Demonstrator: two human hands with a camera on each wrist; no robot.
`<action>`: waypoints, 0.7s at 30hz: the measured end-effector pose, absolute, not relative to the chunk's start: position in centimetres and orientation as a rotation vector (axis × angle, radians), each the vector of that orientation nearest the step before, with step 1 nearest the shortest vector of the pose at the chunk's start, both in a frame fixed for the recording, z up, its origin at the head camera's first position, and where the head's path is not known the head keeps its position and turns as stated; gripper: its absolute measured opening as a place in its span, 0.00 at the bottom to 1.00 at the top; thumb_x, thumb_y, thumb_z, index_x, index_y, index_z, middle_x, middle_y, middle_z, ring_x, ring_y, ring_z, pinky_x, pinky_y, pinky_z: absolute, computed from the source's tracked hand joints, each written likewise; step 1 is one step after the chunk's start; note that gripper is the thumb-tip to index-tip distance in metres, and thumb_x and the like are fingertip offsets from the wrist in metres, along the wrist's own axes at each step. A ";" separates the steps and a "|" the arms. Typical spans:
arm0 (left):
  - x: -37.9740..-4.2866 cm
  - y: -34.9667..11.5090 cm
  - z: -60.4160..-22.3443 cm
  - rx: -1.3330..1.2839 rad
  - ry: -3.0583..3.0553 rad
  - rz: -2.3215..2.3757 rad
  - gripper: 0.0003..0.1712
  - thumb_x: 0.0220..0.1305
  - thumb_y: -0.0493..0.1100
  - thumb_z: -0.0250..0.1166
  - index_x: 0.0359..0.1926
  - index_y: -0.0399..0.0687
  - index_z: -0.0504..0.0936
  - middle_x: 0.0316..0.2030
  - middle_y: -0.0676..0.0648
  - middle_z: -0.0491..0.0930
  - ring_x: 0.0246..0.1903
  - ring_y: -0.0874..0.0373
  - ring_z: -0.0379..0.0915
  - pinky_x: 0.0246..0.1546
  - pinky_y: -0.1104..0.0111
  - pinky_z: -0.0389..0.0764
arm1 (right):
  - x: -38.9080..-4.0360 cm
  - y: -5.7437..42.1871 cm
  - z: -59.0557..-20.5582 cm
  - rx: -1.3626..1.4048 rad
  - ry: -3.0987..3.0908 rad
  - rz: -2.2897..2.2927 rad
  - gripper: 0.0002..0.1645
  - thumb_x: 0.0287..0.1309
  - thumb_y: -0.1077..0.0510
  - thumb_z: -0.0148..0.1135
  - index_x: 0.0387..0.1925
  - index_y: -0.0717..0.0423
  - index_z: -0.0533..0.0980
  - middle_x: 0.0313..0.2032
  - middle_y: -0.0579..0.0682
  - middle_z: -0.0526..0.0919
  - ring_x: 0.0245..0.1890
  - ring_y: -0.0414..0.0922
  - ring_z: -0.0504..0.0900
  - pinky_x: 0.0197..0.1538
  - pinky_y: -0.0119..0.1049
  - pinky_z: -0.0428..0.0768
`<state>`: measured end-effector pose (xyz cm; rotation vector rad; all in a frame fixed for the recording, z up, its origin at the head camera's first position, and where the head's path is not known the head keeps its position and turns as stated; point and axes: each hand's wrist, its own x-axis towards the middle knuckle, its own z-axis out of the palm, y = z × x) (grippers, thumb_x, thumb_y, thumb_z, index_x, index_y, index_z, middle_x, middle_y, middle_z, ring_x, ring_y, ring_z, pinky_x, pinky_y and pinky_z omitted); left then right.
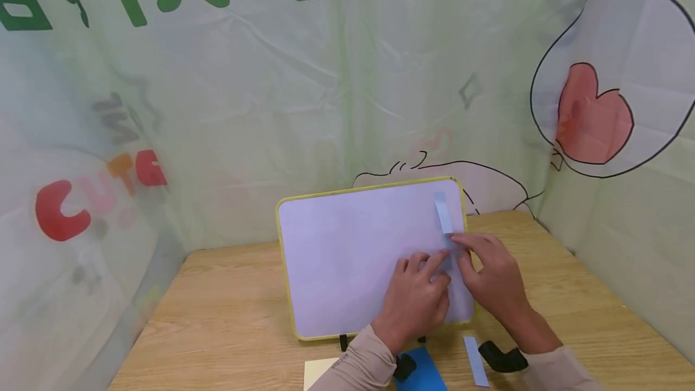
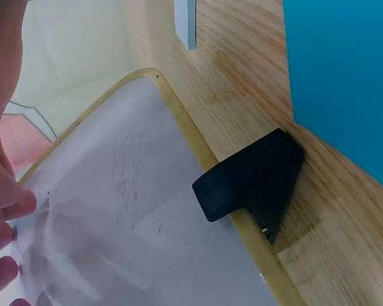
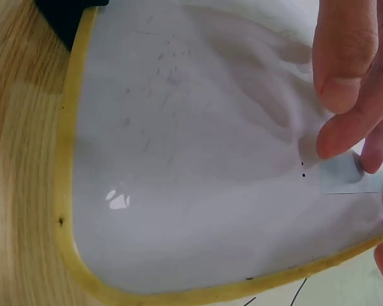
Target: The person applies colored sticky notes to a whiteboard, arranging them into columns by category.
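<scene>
A whiteboard [image 1: 347, 258] with a yellow frame stands tilted back on the table. Near its right side, a light blue paper strip [image 1: 443, 213] lies upright, and a second pale strip [image 3: 345, 178] sits just below, partly hidden by fingers. My left hand [image 1: 417, 294] rests over the board with its index finger extended, the fingertip pressing that lower strip. From the right, my right hand [image 1: 494, 276] reaches in and pinches with thumb and index finger where the two strips meet.
A loose light blue strip [image 1: 476, 362] lies on the wooden table [image 1: 228, 312], below the board. Blue paper [image 1: 426, 373] and cream paper [image 1: 317, 370] are at the front edge. Black stand feet [image 2: 249, 175] grip the board's lower edge. Behind hangs a printed curtain [image 1: 244, 107].
</scene>
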<state>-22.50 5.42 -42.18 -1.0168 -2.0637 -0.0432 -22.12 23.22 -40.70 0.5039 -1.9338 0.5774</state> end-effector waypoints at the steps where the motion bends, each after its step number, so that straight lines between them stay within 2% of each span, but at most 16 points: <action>1: -22.5 5.4 -42.2 -1.021 -2.062 -0.054 0.11 0.65 0.49 0.60 0.37 0.61 0.89 0.63 0.51 0.74 0.52 0.55 0.70 0.42 0.63 0.70 | -22.2 23.2 -40.7 0.501 -1.929 0.589 0.19 0.46 0.69 0.66 0.44 0.61 0.84 0.40 0.56 0.87 0.40 0.54 0.82 0.54 0.17 0.67; 3: -22.6 5.4 -42.2 -1.026 -2.069 -0.068 0.11 0.65 0.49 0.60 0.38 0.61 0.89 0.64 0.51 0.74 0.52 0.55 0.70 0.41 0.64 0.70 | -22.3 23.0 -40.6 0.495 -1.909 0.595 0.18 0.47 0.68 0.67 0.43 0.61 0.84 0.39 0.56 0.87 0.38 0.54 0.81 0.55 0.16 0.66; 4: -22.6 5.3 -42.2 -1.027 -2.072 -0.075 0.11 0.65 0.49 0.60 0.38 0.61 0.90 0.64 0.51 0.74 0.52 0.55 0.70 0.41 0.64 0.70 | -22.4 23.0 -40.5 0.490 -1.901 0.606 0.17 0.48 0.67 0.66 0.43 0.61 0.84 0.39 0.56 0.87 0.37 0.55 0.81 0.55 0.14 0.62; 5: -22.6 5.3 -42.3 -1.029 -2.077 -0.080 0.11 0.65 0.49 0.60 0.38 0.61 0.90 0.64 0.51 0.74 0.52 0.55 0.70 0.41 0.64 0.70 | -22.5 22.9 -40.5 0.482 -1.902 0.611 0.16 0.49 0.67 0.66 0.43 0.62 0.84 0.38 0.56 0.87 0.37 0.55 0.80 0.55 0.14 0.62; 6: -22.6 5.3 -42.3 -1.030 -2.086 -0.085 0.11 0.66 0.49 0.59 0.38 0.61 0.90 0.64 0.51 0.74 0.53 0.55 0.70 0.42 0.64 0.69 | -22.6 22.9 -40.4 0.474 -1.900 0.606 0.15 0.49 0.66 0.66 0.43 0.62 0.84 0.38 0.56 0.87 0.37 0.55 0.80 0.53 0.16 0.66; 9: -22.6 5.3 -42.4 -1.032 -2.110 -0.104 0.12 0.67 0.48 0.58 0.38 0.61 0.90 0.64 0.52 0.74 0.53 0.56 0.69 0.43 0.63 0.69 | -22.9 22.7 -40.3 0.443 -1.902 0.592 0.14 0.50 0.66 0.67 0.41 0.65 0.83 0.37 0.58 0.86 0.36 0.56 0.80 0.46 0.32 0.76; 12: -22.6 5.3 -42.3 -1.033 -2.124 -0.126 0.13 0.67 0.48 0.57 0.38 0.61 0.90 0.63 0.52 0.74 0.52 0.56 0.69 0.44 0.62 0.68 | -23.4 22.5 -40.1 0.405 -1.898 0.565 0.14 0.49 0.66 0.69 0.40 0.67 0.83 0.36 0.60 0.85 0.35 0.57 0.78 0.38 0.49 0.76; 17: -22.6 5.4 -42.1 -1.039 -2.107 -0.130 0.12 0.67 0.47 0.58 0.35 0.61 0.89 0.62 0.53 0.74 0.51 0.57 0.69 0.45 0.62 0.69 | -23.8 22.0 -39.8 0.342 -1.869 0.604 0.15 0.44 0.66 0.74 0.38 0.66 0.84 0.33 0.61 0.81 0.33 0.58 0.74 0.34 0.50 0.71; 21: -22.6 5.4 -42.0 -1.039 -2.096 -0.124 0.12 0.67 0.47 0.58 0.35 0.61 0.89 0.62 0.53 0.74 0.51 0.57 0.69 0.45 0.62 0.68 | -23.8 21.7 -39.7 0.318 -1.876 0.639 0.14 0.44 0.67 0.75 0.36 0.67 0.84 0.32 0.61 0.79 0.33 0.58 0.73 0.34 0.48 0.69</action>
